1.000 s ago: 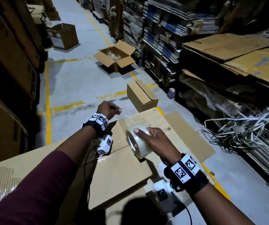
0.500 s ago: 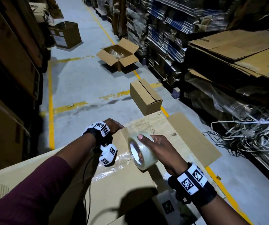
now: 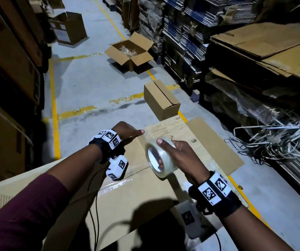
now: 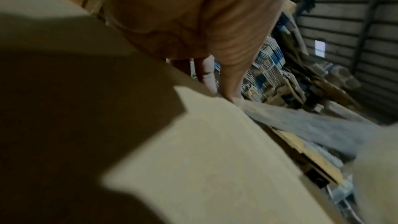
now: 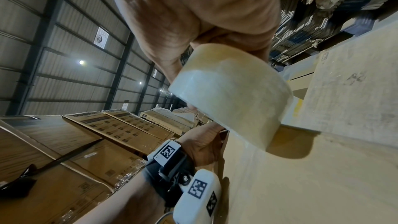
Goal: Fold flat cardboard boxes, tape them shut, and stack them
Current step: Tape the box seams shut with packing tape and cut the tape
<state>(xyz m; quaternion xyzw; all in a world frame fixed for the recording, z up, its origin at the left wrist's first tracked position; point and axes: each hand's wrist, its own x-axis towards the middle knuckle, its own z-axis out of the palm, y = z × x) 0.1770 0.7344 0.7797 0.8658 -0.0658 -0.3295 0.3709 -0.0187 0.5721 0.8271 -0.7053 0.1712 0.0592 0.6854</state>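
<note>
A large brown cardboard box (image 3: 142, 196) lies before me, with shiny clear tape along its top seam. My left hand (image 3: 127, 132) rests at the box's far edge: the thumb lies flat on top, and in the left wrist view the fingers (image 4: 228, 81) point straight down past the edge of the box (image 4: 193, 159). My right hand (image 3: 178, 156) grips a roll of clear tape (image 3: 161, 160), thumb on the outer rim and fingers through the core. In the right wrist view the tape roll (image 5: 232, 98) stands on edge just above the box top (image 5: 301, 185).
A closed small box (image 3: 161, 99) sits on the concrete floor just beyond, an open box (image 3: 130, 51) farther off. Flat cardboard stacks (image 3: 263, 42) and tangled strapping (image 3: 272, 138) line the right side. Tall cardboard stacks (image 3: 4, 69) stand on the left. A flat sheet (image 3: 216, 142) lies under the box.
My left hand has come down from a raised fist onto the box's far edge and flattened there. The right hand keeps hold of the tape roll and has drawn it back towards me.
</note>
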